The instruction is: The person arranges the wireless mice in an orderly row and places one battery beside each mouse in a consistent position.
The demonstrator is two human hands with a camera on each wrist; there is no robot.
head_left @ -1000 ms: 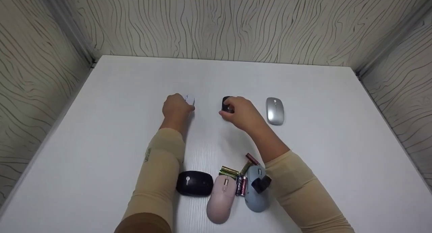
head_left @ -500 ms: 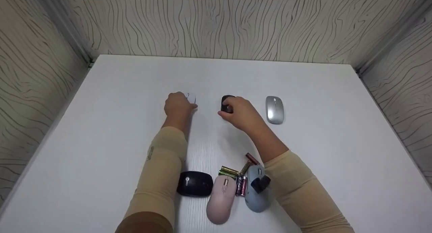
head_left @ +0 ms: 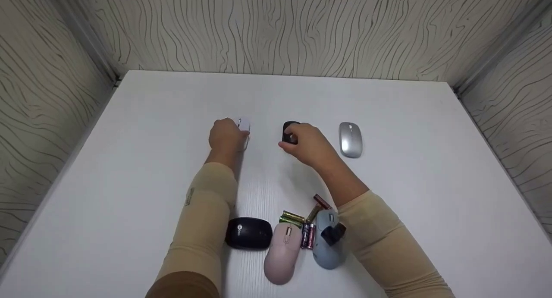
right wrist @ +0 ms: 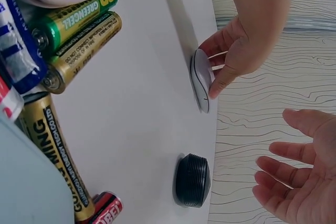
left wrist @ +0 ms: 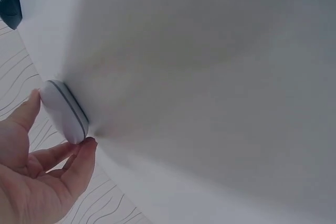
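My left hand [head_left: 225, 138] holds a white computer mouse [head_left: 243, 124] by its sides near the back half of the table. In the left wrist view, thumb and fingers pinch this mouse [left wrist: 65, 111], which has a dark line along its side. My right hand [head_left: 307, 143] hovers at a small black mouse [head_left: 290, 133] and partly covers it in the head view. The right wrist view shows the right hand [right wrist: 304, 166] with spread, loosely bent fingers, apart from the black mouse [right wrist: 193, 181] with ribbed sides. A silver mouse [head_left: 351, 139] lies to the right.
Near the front lie a black mouse [head_left: 249, 233], a pink mouse [head_left: 283, 255] and a blue-grey mouse [head_left: 327, 252]. Several batteries [head_left: 308, 235] lie among them. A patterned wall [head_left: 276, 35] stands behind the white table [head_left: 129, 168].
My left hand has shifted slightly, and more of the white mouse shows beside it. The right hand stays in nearly the same place over the black mouse.
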